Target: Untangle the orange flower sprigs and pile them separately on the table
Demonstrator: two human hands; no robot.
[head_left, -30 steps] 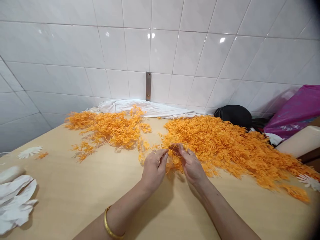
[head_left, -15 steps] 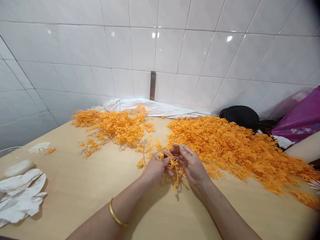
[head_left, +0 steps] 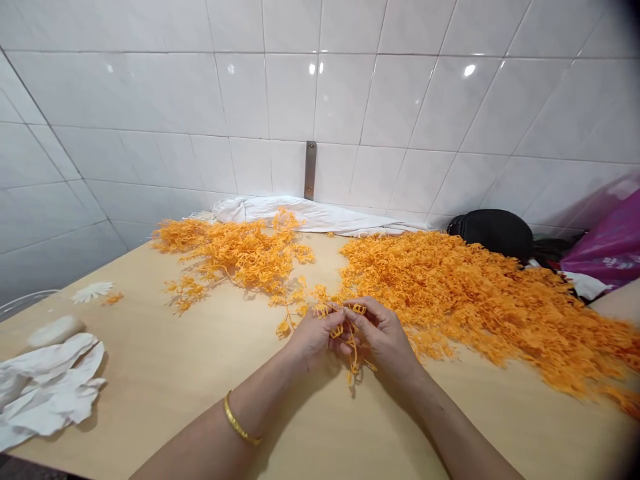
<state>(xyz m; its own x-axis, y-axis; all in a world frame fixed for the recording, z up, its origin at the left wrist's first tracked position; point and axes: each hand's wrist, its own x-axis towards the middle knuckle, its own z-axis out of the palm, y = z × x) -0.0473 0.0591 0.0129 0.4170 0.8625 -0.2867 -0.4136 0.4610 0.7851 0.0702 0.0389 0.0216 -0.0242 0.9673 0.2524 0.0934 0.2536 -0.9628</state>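
Note:
Near the middle of the table, my left hand (head_left: 314,335) pinches an orange plastic sprig (head_left: 352,347) between thumb and fingers. A gold bangle circles my left wrist. My right hand (head_left: 383,333) is closed on the same sprig from the right, its thumb and index finger meeting my left fingertips. Thin stems with small cup-like blossoms hang below the fingers. A smaller orange heap (head_left: 250,257) lies behind to the left, with loose sprigs reaching toward my left hand. Behind and right of my right hand spreads a large orange heap (head_left: 450,280).
White cloth (head_left: 300,213) runs along the tiled wall. A black case (head_left: 493,233) and a purple bag (head_left: 607,243) stand at the back right. On the left lie crumpled white cloth (head_left: 55,387), a pale rounded object (head_left: 56,331) and a white flower-shaped piece (head_left: 93,292).
My right hand's fingers, spread apart earlier, have closed on the sprig beside my left fingertips. The view has shifted slightly, and my left hand keeps its hold.

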